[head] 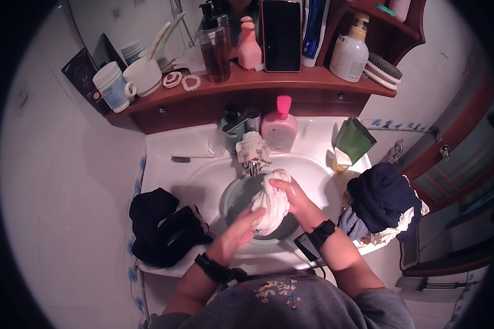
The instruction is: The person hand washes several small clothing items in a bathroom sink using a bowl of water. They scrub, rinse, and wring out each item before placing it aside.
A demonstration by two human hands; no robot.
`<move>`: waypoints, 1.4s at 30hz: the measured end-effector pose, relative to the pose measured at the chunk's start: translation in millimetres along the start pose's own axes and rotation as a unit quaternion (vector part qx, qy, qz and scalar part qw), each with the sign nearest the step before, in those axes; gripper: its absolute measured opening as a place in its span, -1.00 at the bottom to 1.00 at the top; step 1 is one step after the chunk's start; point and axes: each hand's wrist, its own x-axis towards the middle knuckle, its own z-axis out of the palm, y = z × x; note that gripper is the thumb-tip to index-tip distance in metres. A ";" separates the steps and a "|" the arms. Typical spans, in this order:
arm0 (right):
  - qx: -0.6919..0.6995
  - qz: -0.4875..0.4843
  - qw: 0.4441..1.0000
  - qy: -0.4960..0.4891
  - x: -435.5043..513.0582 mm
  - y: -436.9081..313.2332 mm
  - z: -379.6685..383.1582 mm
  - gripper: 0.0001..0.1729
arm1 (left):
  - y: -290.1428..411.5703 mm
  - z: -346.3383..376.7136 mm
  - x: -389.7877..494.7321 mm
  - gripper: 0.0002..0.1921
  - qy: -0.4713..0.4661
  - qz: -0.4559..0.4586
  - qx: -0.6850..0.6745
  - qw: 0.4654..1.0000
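A wet, bunched white cloth with small coloured marks point(270, 203) is held between both hands above a round basin of water point(231, 205). My left hand point(243, 227) grips its lower left end. Around the upper right end my right hand point(290, 191) is closed, with the thumb across the cloth. The basin sits in the white washbasin point(197, 185), beneath a faucet point(253, 166) that has a patterned cloth point(252, 147) draped over it. Palms and some fingertips are hidden by the white cloth.
Dark clothing point(164, 230) lies on the left rim, and a pile of dark and light clothes point(385, 201) on the right. Behind the faucet stand a pink pump bottle point(279, 130) and a green bottle point(232, 131). A toothbrush point(191, 157) and green pouch point(354, 140) rest nearby, below a wooden shelf point(247, 80).
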 end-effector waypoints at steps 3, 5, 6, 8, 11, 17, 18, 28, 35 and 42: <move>-0.135 -0.017 0.990 0.034 10.5 5.4 0.4 -0.65 | 5.6 -1.0 10.3 -0.32 0.066 0.016 0.277 0.958; -0.226 -0.019 0.973 0.046 18.4 15.2 -1.2 -0.61 | 3.4 -2.5 20.0 -0.27 0.087 0.031 0.520 0.849; -0.330 -0.040 0.940 0.081 21.7 21.0 -2.4 -0.59 | -1.4 -2.1 24.9 -0.23 0.063 0.078 0.568 0.817; -0.517 -0.060 0.844 0.125 24.8 31.7 -4.8 -0.62 | -13.4 -3.6 31.6 -0.25 0.121 -0.031 0.605 0.786; -0.625 -0.092 0.758 0.165 23.6 38.2 -2.0 -0.64 | -26.8 -10.0 40.0 -0.24 0.183 -0.073 0.633 0.749; -0.587 -0.333 0.730 0.106 -6.8 12.4 33.0 -0.59 | -6.4 -40.3 20.2 -0.23 0.028 0.040 0.336 0.941; -0.594 -0.364 0.713 0.080 -15.5 7.9 39.4 -0.59 | -3.7 -43.9 10.4 -0.25 -0.021 -0.049 0.124 0.991; -0.062 -0.242 0.965 0.086 -28.0 36.9 44.8 -0.76 | 3.7 -14.9 25.1 -0.80 0.221 0.240 -0.142 0.934; 0.165 0.113 0.980 -0.007 3.9 14.6 29.9 -0.71 | 42.4 21.4 -0.6 -0.62 0.161 0.517 0.508 0.670; -0.196 0.216 0.955 -0.061 26.7 -9.0 45.6 -0.82 | 55.0 37.2 -1.5 -0.75 -0.067 0.582 0.638 0.500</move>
